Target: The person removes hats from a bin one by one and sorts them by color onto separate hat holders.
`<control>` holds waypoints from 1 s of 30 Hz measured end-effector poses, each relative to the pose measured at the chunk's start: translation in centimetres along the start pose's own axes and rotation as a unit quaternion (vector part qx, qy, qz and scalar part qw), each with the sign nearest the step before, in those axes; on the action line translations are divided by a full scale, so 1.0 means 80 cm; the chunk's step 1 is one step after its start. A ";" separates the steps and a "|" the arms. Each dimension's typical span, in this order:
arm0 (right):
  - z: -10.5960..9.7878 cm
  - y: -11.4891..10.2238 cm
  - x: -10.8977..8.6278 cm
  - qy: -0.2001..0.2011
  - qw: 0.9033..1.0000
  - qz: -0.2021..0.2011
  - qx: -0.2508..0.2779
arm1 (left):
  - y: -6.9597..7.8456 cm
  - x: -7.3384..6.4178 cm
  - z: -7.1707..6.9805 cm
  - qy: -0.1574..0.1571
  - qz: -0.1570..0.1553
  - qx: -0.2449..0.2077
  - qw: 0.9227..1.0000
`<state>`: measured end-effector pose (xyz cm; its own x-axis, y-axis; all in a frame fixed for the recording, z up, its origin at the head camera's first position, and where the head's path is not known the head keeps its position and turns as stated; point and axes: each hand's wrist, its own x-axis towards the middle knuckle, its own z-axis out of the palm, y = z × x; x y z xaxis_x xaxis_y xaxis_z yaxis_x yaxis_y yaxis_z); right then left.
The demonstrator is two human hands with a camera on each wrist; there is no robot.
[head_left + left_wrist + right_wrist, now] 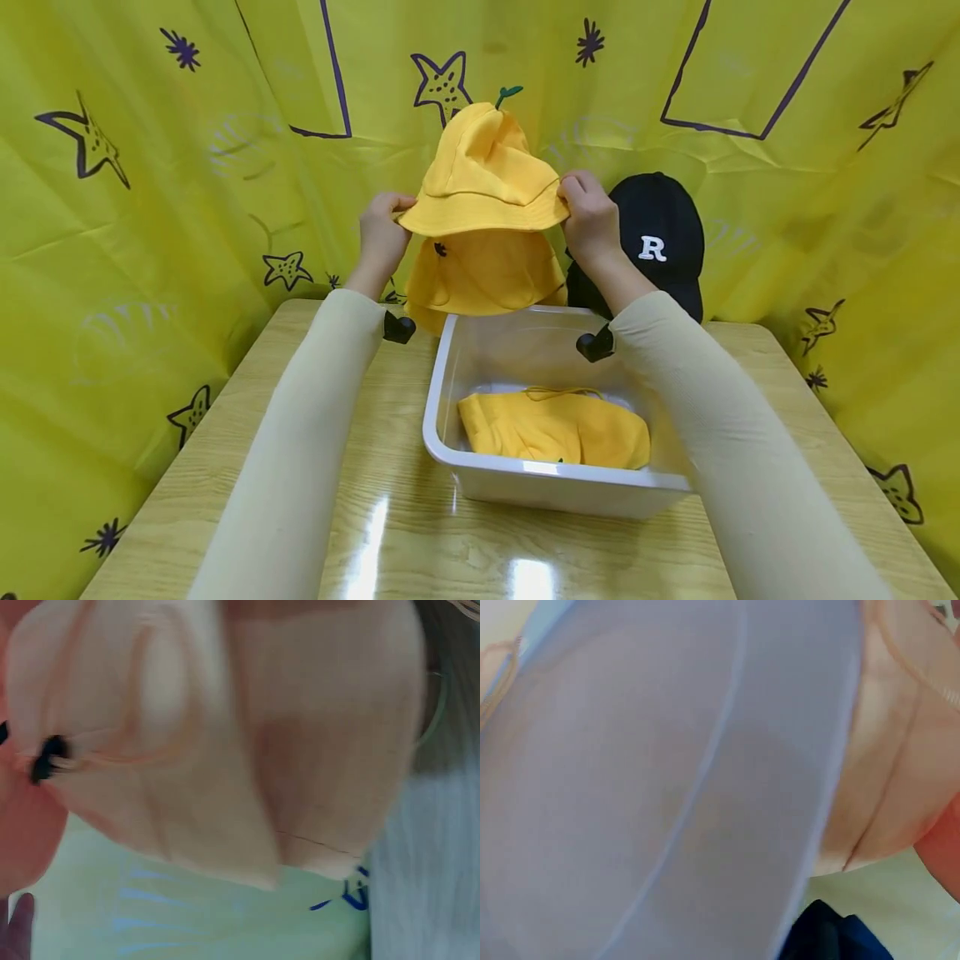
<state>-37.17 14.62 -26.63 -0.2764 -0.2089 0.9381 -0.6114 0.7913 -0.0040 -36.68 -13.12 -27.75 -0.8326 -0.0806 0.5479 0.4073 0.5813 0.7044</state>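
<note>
In the head view, a yellow bucket hat (480,179) with a green sprout on its crown hangs by its brim between both hands. My left hand (384,229) pinches the brim's left side; my right hand (592,215) grips the right side. Directly beneath it, partly covered, a second yellow hat (487,271) is upright behind the bin. That hat (187,750) fills much of the left wrist view, with a cord and dark toggle (51,759) on it. What supports it is hidden.
A white plastic bin (555,473) on the wooden table (390,533) contains a folded yellow hat (555,429). Behind my right forearm is a black cap (660,217) with a white R. Yellow patterned curtain (225,192) surrounds the table's back and sides.
</note>
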 end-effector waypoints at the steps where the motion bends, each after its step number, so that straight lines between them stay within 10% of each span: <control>1: 0.001 -0.001 -0.003 -0.010 1.000 -0.002 -0.002 | -0.004 -0.004 0.001 -0.013 0.012 0.013 1.000; 5: 0.003 -0.008 -0.009 -0.037 0.999 -0.009 -0.003 | -0.012 -0.023 0.000 -0.008 0.127 0.078 0.989; 9: 0.005 -0.015 -0.014 -0.045 0.999 -0.030 0.001 | -0.015 -0.039 0.001 0.080 0.296 0.145 0.941; 12: 0.004 -0.017 -0.021 -0.063 0.997 -0.044 -0.005 | -0.020 -0.047 0.002 0.113 0.360 0.158 0.912; 16: 0.001 -0.016 -0.035 -0.140 0.989 -0.007 -0.034 | -0.037 -0.057 0.005 0.086 0.336 0.133 0.929; 21: -0.001 -0.008 -0.046 -0.268 0.957 0.087 -0.068 | -0.059 -0.069 0.009 0.051 0.313 0.131 0.939; 30: -0.003 -0.001 -0.062 -0.350 0.929 0.063 -0.104 | -0.075 -0.086 0.025 0.010 0.253 0.165 0.953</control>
<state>-35.56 15.73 -31.22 -0.7946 -0.3723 0.4796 -0.4059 0.9132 0.0365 -34.16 -14.45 -36.60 -0.5513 0.2639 0.7915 0.6123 0.7724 0.1689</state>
